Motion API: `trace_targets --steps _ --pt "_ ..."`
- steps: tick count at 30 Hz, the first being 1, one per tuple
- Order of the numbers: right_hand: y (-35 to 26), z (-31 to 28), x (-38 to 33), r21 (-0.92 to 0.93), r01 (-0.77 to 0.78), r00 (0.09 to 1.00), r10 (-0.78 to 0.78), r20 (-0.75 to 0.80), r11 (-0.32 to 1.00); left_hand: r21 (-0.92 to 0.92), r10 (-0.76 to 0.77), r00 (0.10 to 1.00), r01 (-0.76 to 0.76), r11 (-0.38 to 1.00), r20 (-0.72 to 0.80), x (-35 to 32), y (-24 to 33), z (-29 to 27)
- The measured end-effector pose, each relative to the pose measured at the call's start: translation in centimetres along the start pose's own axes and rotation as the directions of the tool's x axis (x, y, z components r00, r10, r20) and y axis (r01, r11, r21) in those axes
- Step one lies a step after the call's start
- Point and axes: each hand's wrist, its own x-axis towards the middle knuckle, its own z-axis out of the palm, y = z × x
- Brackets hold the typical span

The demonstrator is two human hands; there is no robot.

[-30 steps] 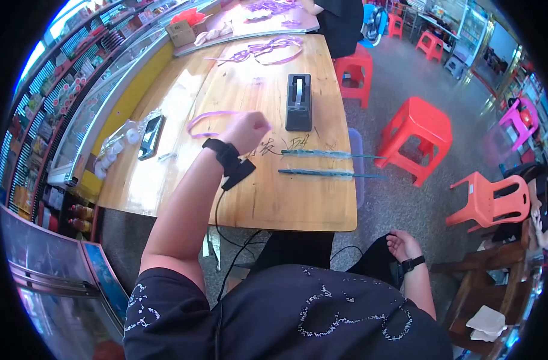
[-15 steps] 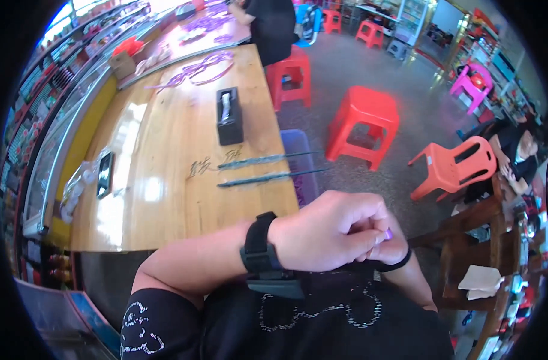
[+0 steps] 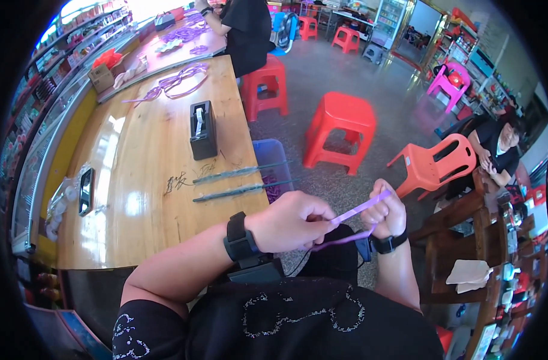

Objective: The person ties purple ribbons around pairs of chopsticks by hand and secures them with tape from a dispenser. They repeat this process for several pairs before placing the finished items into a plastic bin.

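Note:
A thin purple ribbon [image 3: 363,206] stretches between my hands, above my lap and just off the table's near right corner. My left hand [image 3: 293,221] pinches one part of it, fingers closed. My right hand [image 3: 387,211] is curled round another part, and a second strand runs below between the two. On the wooden table [image 3: 148,156] beyond my left hand lie two thin dark rods [image 3: 235,174], their ends sticking out past the edge. A black tape dispenser [image 3: 203,131] stands behind them.
A blue bin [image 3: 273,157] holding purple strips is beside the table. More purple ribbon [image 3: 177,83] and a phone [image 3: 87,191] lie on the tabletop. Red stools [image 3: 340,129] and an orange chair [image 3: 436,162] occupy the floor. One person sits far ahead, another at right.
My hands, close together before, have moved apart, drawing the purple ribbon out between them. The right hand now shows fully, up and to the right. The whole view has shifted slightly.

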Motion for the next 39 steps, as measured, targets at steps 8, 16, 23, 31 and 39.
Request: trace_targets --steps 8,16,23,31,39 --pt "1.3 -12.6 1.9 0.025 -0.134 0.862 0.129 -0.491 0.991 0.015 -0.009 0.992 0.007 1.000 0.125 1.2 -3.7 0.2" --pt "3.4 -9.0 1.4 -0.631 0.069 0.923 -0.290 -0.254 0.773 -0.376 -0.063 0.995 0.028 0.926 -0.082 4.2 -4.3 -0.4" --pt "6.0 -0.8 1.5 -0.461 0.103 0.994 -0.114 0.006 0.881 -0.702 -0.093 0.991 0.001 0.712 -0.093 8.6 -5.1 0.2" --pt "5.3 -3.2 3.0 -0.459 0.012 0.956 -0.144 -0.254 0.888 -0.499 -0.147 0.954 -0.003 0.867 -0.260 10.1 -5.4 -4.5" --pt "4.7 -4.8 7.5 -0.433 -0.132 0.919 -0.053 -0.390 0.892 0.491 0.259 0.802 0.049 0.870 -0.539 6.7 -9.0 -9.8"
